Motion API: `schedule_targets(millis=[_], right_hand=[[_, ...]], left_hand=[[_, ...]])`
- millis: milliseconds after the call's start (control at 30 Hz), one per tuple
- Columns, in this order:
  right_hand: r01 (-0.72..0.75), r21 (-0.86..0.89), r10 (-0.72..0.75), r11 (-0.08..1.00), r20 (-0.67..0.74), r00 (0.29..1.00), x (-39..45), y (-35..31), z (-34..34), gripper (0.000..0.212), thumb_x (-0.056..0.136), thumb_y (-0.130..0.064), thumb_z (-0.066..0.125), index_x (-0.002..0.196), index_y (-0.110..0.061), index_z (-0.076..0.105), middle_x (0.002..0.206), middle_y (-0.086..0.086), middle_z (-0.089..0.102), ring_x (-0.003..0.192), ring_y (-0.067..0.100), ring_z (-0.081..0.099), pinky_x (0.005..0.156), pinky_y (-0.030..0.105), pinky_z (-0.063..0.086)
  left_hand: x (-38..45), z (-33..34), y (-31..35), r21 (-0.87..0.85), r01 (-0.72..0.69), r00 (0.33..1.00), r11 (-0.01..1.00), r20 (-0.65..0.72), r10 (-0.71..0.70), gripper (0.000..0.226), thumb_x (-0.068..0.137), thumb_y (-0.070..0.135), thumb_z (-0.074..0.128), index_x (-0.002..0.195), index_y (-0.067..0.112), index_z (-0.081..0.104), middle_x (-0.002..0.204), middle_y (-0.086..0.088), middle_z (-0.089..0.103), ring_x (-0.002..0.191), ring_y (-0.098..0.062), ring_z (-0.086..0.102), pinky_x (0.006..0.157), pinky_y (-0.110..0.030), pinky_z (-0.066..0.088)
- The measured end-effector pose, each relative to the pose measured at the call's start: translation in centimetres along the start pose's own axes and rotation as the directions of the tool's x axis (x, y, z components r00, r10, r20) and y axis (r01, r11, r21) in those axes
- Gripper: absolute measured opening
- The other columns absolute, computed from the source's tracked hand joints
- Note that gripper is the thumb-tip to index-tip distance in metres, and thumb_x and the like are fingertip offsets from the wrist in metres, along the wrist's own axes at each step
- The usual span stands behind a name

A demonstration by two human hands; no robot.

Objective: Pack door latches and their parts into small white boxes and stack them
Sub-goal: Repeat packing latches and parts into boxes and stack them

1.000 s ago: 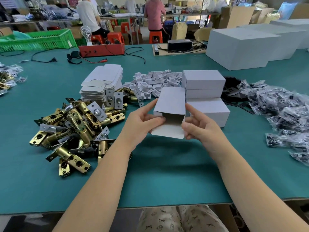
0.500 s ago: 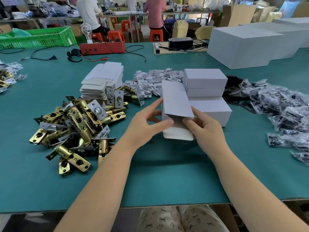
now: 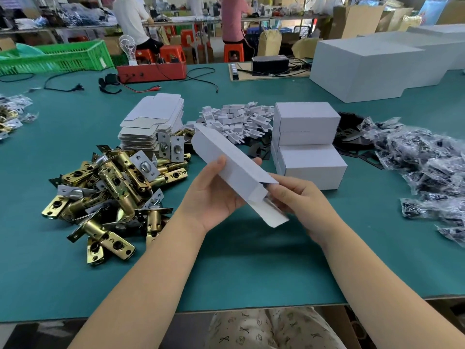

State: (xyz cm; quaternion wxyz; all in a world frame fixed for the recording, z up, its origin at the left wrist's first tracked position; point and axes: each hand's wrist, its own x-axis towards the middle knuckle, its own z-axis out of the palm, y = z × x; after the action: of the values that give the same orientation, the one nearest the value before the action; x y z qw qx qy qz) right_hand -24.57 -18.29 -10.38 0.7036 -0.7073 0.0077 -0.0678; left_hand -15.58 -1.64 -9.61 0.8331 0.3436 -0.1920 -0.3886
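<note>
At frame centre, the left hand (image 3: 214, 195) grips the tilted white box (image 3: 234, 170) — the right hand (image 3: 299, 200) pinches its lower end. Brass latches (image 3: 113, 192) lie piled at left

Factory packing floor, long green worktable (image 3: 226, 260), heaped brass latches (image 3: 113, 187), workers (image 3: 130, 21) at benches

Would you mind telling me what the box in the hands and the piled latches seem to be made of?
Box: apparently thin matte white cardboard, judging by its creased flaps. Latches: seemingly metal, glossy brass-coloured bodies with silvery faceplates that catch the light.
</note>
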Motion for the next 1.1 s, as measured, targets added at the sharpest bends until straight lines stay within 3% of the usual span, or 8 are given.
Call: schedule_targets(millis=[167,267,400,533,667,800,1000,1100], right_hand=[[0.035,-0.087,-0.03,0.996,0.065,0.997,-0.1,-0.2,0.2,0.033,0.076,-0.03,0.059,0.108,-0.033,0.065,0.101,-0.013,0.069,0.085,0.005,0.062,0.072,0.014,0.047],[0.012,-0.148,-0.017,0.989,-0.036,0.999,0.1,0.0,0.3,0.026,0.073,-0.041,0.063,0.098,-0.036,0.067,0.089,-0.012,0.071,0.079,0.001,0.063,0.066,0.009,0.046],[0.019,-0.108,-0.022,0.994,-0.025,0.999,0.0,0.1,0.0,0.037,0.07,-0.03,0.054,0.103,-0.039,0.068,0.1,-0.005,0.07,0.09,0.006,0.062,0.079,0.015,0.047],[0.059,-0.1,-0.067,0.993,-0.076,0.995,0.1,0.5,0.0,0.054,0.063,-0.034,0.055,0.117,-0.037,0.058,0.104,-0.01,0.066,0.094,0.003,0.059,0.079,0.016,0.049],[0.073,-0.137,-0.109,0.988,-0.273,0.956,0.3,0.8,0.1,0.032,0.065,-0.034,0.063,0.097,-0.037,0.062,0.1,-0.01,0.064,0.099,0.016,0.06,0.088,0.039,0.053],[0.133,-0.277,-0.213,0.952,-0.282,0.935,-0.1,0.4,0.5,0.025,0.059,-0.04,0.062,0.082,-0.048,0.066,0.105,-0.028,0.06,0.115,0.008,0.051,0.093,0.047,0.049],[0.198,-0.316,-0.288,0.928,-0.271,0.918,-0.4,0.2,0.4,0.031,0.06,-0.049,0.066,0.09,-0.046,0.059,0.101,-0.022,0.063,0.103,0.003,0.055,0.083,0.016,0.044],[0.186,-0.298,-0.263,0.936,-0.243,0.934,-0.3,0.2,0.1,0.039,0.058,-0.049,0.07,0.093,-0.049,0.053,0.097,-0.023,0.061,0.097,0.007,0.056,0.082,0.017,0.047]], left_hand=[[-0.1,0.0,0.7,-0.021,-0.076,0.992,0.997,-0.104,0.073,0.081,0.043,0.034,0.097,0.11,0.012,0.058,0.105,-0.011,0.068,0.095,-0.024,0.066,0.067,-0.035,0.058],[-0.1,0.3,0.6,0.06,-0.051,0.992,0.997,-0.111,0.057,0.084,0.041,0.031,0.098,0.113,0.01,0.058,0.109,-0.011,0.067,0.1,-0.026,0.064,0.066,-0.035,0.058],[0.0,0.6,0.3,0.097,-0.053,0.993,0.994,-0.101,0.063,0.092,0.042,0.03,0.098,0.12,0.007,0.054,0.112,-0.011,0.065,0.103,-0.025,0.062,0.07,-0.035,0.058],[-0.1,0.4,0.3,0.055,-0.108,0.99,0.993,-0.085,0.112,0.071,0.046,0.016,0.096,0.108,0.01,0.061,0.101,-0.009,0.069,0.097,-0.022,0.067,0.072,-0.034,0.058],[0.0,0.3,0.2,0.057,-0.151,0.986,0.987,-0.067,0.154,0.037,0.06,0.004,0.073,0.095,0.016,0.075,0.098,-0.007,0.071,0.096,-0.021,0.068,0.073,-0.032,0.059],[-0.2,0.3,-0.1,0.214,-0.158,0.987,0.964,0.008,0.16,0.038,0.071,-0.005,0.065,0.096,0.02,0.077,0.101,-0.005,0.072,0.101,-0.022,0.067,0.082,-0.035,0.058],[-0.5,0.4,-0.1,0.303,-0.1,0.995,0.948,0.054,0.088,0.038,0.068,0.006,0.069,0.103,0.018,0.074,0.106,-0.008,0.072,0.102,-0.024,0.068,0.08,-0.035,0.058],[-0.8,0.3,0.2,0.339,-0.076,0.997,0.938,0.055,0.06,0.041,0.067,0.004,0.071,0.106,0.015,0.071,0.104,-0.009,0.072,0.101,-0.026,0.068,0.079,-0.035,0.059]])
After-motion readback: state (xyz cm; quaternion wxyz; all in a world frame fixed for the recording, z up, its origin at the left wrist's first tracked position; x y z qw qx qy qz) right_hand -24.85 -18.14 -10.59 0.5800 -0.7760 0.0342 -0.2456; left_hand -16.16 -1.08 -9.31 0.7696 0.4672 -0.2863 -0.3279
